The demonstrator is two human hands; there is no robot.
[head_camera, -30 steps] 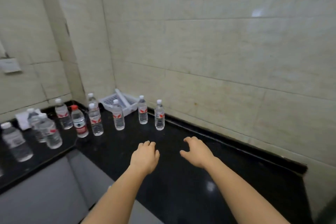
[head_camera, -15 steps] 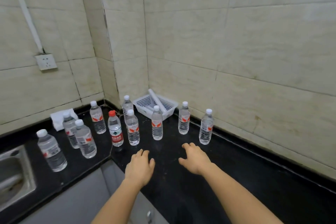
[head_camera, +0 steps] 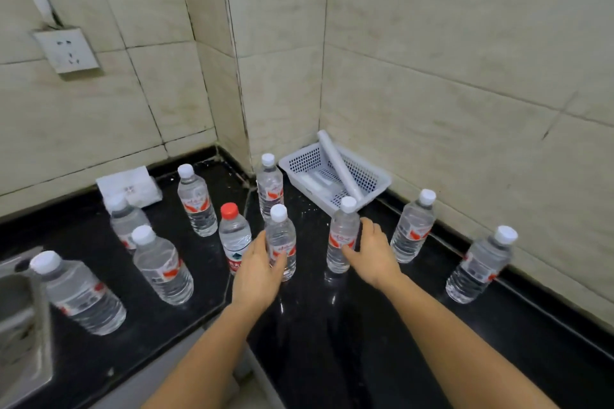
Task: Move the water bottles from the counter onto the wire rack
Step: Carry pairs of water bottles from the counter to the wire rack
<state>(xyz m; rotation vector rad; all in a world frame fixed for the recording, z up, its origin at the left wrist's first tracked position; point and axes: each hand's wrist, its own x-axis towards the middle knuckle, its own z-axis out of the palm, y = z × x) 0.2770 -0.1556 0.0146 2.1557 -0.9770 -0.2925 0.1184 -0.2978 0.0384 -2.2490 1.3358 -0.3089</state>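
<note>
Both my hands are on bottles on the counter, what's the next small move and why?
Probably firm up both grips and lift straight up. Your left hand curls round the middle bottle, your right hand round the basket-side bottle. Both stand on the counter, and the red-capped bottle is close beside the left hand, so a sideways pull might knock it.

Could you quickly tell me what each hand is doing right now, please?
Left hand: closed round the white-capped bottle beside the red-capped bottle.
Right hand: closed round the bottle in front of the basket.
</note>
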